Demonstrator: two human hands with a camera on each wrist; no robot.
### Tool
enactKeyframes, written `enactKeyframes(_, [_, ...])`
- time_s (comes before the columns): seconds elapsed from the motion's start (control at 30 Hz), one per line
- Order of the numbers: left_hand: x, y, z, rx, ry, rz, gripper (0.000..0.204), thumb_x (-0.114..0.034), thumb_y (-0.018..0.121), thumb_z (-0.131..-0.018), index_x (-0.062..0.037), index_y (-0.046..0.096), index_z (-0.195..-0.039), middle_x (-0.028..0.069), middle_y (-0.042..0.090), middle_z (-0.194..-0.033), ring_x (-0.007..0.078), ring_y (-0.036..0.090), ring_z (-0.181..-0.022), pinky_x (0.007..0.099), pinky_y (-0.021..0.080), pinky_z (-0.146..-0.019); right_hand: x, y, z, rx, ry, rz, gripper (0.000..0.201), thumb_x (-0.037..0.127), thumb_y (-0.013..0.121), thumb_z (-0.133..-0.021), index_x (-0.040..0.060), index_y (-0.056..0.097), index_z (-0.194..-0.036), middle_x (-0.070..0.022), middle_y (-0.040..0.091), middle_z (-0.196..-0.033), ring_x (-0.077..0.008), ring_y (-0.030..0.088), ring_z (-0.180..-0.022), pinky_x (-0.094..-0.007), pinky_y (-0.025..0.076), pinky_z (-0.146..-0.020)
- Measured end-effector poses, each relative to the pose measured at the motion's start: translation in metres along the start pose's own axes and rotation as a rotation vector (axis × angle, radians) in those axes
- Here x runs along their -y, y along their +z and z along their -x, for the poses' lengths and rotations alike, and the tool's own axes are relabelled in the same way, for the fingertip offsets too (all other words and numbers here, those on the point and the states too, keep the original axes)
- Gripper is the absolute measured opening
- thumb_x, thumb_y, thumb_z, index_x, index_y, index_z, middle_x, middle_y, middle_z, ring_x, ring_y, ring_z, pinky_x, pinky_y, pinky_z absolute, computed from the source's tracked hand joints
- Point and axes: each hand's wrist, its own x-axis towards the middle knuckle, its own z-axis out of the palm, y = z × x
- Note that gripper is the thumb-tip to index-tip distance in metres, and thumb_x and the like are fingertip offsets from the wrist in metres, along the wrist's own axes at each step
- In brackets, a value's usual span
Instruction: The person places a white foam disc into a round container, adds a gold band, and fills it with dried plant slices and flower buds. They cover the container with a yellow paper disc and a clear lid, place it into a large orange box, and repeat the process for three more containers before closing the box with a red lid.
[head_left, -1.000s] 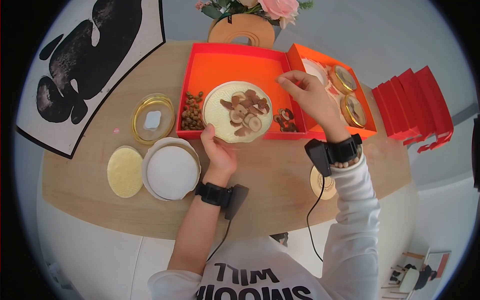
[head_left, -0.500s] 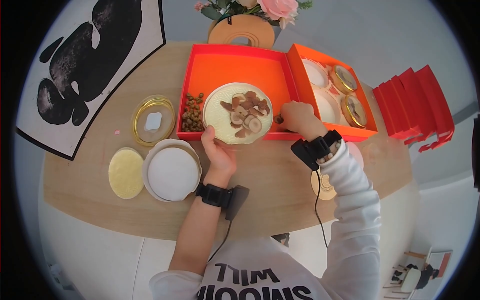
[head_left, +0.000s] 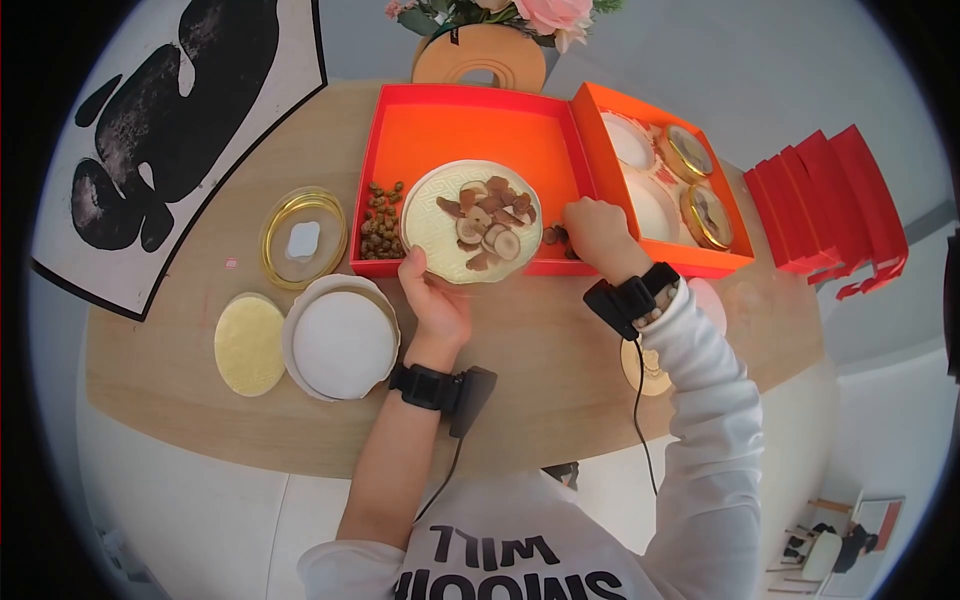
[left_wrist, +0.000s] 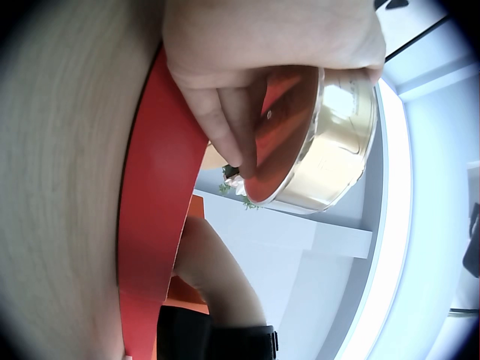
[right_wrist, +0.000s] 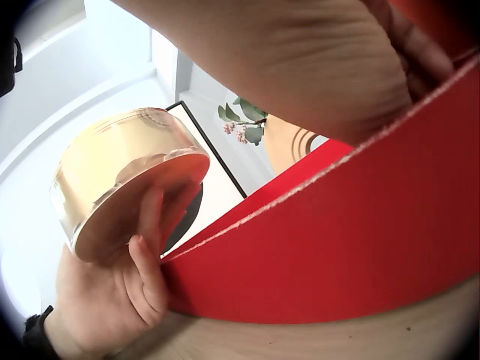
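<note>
My left hand (head_left: 436, 308) holds a round gold tin (left_wrist: 341, 150) up over the front of the red box (head_left: 470, 115), thumb at the rim and fingers underneath. Brown and pale dried slices (head_left: 487, 222), which look like mushroom, lie on its cream patterned top (head_left: 432, 215). In the box's front right corner, my right hand (head_left: 600, 236) reaches down past the front wall (right_wrist: 330, 247), over a small pile of dark dried slices (head_left: 551, 236). Its fingertips are hidden, so I cannot tell what they hold. Small brown-green pieces (head_left: 380, 232) fill the front left corner.
Right of the box, an orange compartment (head_left: 590, 100) holds gold-rimmed jars (head_left: 706, 218) and white round recesses (head_left: 630, 140). A clear gold-rimmed lid (head_left: 275, 215), a gold disc (head_left: 249, 345) and a white-lined round container (head_left: 345, 345) stand left. Red folded boxes (head_left: 830, 205) lean right; a flower vase (head_left: 480, 55) stands behind.
My right hand has come down from above the box's right wall into the front right corner, and has stayed there over the last half second. The left hand keeps holding the tin.
</note>
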Motion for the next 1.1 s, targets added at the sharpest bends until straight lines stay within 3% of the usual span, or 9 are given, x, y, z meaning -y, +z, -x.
enactKeyframes(0.13, [0.001,-0.001,-0.001,0.01,0.009,0.003,0.058,-0.044,0.042,-0.081,-0.0048,0.04,-0.122,0.0078,0.044,-0.124,0.019,0.041,-0.114,0.034,0.03,-0.096,-0.004,-0.005,-0.002,0.105,0.038,-0.133,0.021,0.028,0.062,-0.072,0.0079,0.065,-0.066,-0.0108,0.062,-0.067,-0.0266,0.063,-0.066,-0.0349,0.048,-0.056])
enactKeyframes(0.23, [0.001,-0.001,-0.001,-0.004,0.005,0.011,0.057,-0.044,0.042,-0.081,-0.0047,0.04,-0.122,0.0078,0.044,-0.124,0.0189,0.041,-0.114,0.0338,0.03,-0.096,-0.006,-0.005,0.0,0.06,0.041,-0.166,0.02,0.026,0.061,-0.073,0.0087,0.064,-0.063,-0.0093,0.062,-0.065,-0.0241,0.062,-0.063,-0.035,0.048,-0.055])
enactKeyframes(0.33, [0.0,0.0,-0.001,0.011,0.009,0.012,0.057,-0.044,0.042,-0.081,-0.0048,0.04,-0.122,0.0076,0.044,-0.124,0.0188,0.041,-0.114,0.0336,0.03,-0.096,-0.012,-0.014,0.005,-0.027,0.013,-0.071,0.013,0.015,0.055,-0.075,0.0047,0.062,-0.073,-0.0145,0.061,-0.07,-0.0279,0.061,-0.069,-0.0358,0.049,-0.059])
enactKeyframes(0.43, [0.002,-0.002,-0.002,0.014,0.015,0.006,0.056,-0.044,0.042,-0.081,-0.0049,0.04,-0.122,0.0074,0.044,-0.124,0.0187,0.041,-0.114,0.0336,0.03,-0.096,-0.014,-0.03,0.005,-0.23,0.014,-0.227,0.015,0.016,0.055,-0.078,0.0026,0.062,-0.08,-0.0137,0.062,-0.072,-0.023,0.061,-0.067,-0.0325,0.048,-0.059])
enactKeyframes(0.53, [0.004,-0.005,-0.005,0.005,0.04,-0.053,0.059,-0.047,0.04,-0.081,-0.0055,0.041,-0.122,0.0086,0.044,-0.125,0.0213,0.041,-0.115,0.036,0.032,-0.096,-0.005,-0.062,0.013,-0.262,-0.078,-0.725,0.023,0.022,0.058,-0.079,0.0002,0.062,-0.082,-0.0106,0.061,-0.066,-0.0206,0.059,-0.061,-0.0314,0.046,-0.057])
enactKeyframes(0.63, [0.004,-0.003,-0.003,-0.011,0.032,-0.06,0.059,-0.047,0.039,-0.081,-0.0056,0.04,-0.123,0.0088,0.044,-0.125,0.0215,0.041,-0.115,0.0363,0.031,-0.096,0.015,-0.086,0.021,-0.21,-0.144,-1.003,0.021,0.017,0.056,-0.083,-0.0021,0.062,-0.087,-0.0016,0.06,-0.072,-0.0065,0.055,-0.065,-0.0221,0.044,-0.058])
enactKeyframes(0.73, [0.003,-0.003,-0.002,0.001,0.011,-0.046,0.058,-0.047,0.039,-0.081,-0.0057,0.04,-0.123,0.009,0.044,-0.125,0.0218,0.041,-0.115,0.0367,0.031,-0.096,0.027,-0.089,0.021,-0.008,-0.149,-1.057,0.02,0.016,0.054,-0.084,-0.0021,0.062,-0.087,-0.0009,0.06,-0.072,-0.0051,0.053,-0.064,-0.0192,0.042,-0.058])
enactKeyframes(0.77, [0.002,-0.003,-0.002,0.001,0.006,-0.031,0.058,-0.046,0.04,-0.081,-0.0053,0.04,-0.123,0.0086,0.044,-0.125,0.021,0.04,-0.115,0.036,0.03,-0.096,0.027,-0.077,0.015,-0.055,-0.235,-1.101,0.023,0.023,0.055,-0.082,0.0015,0.063,-0.082,-0.0025,0.056,-0.061,-0.0079,0.046,-0.041,-0.0215,0.034,-0.035])
enactKeyframes(1.1, [0.002,-0.001,-0.003,0.013,0.011,-0.04,0.06,-0.048,0.04,-0.08,-0.0057,0.039,-0.124,0.0082,0.043,-0.125,0.021,0.04,-0.115,0.0358,0.03,-0.096,0.025,-0.084,0.036,0.077,-0.161,-1.071,0.02,0.02,0.059,-0.079,0.0008,0.063,-0.083,-0.0053,0.058,-0.064,-0.009,0.052,-0.048,-0.0233,0.039,-0.046])
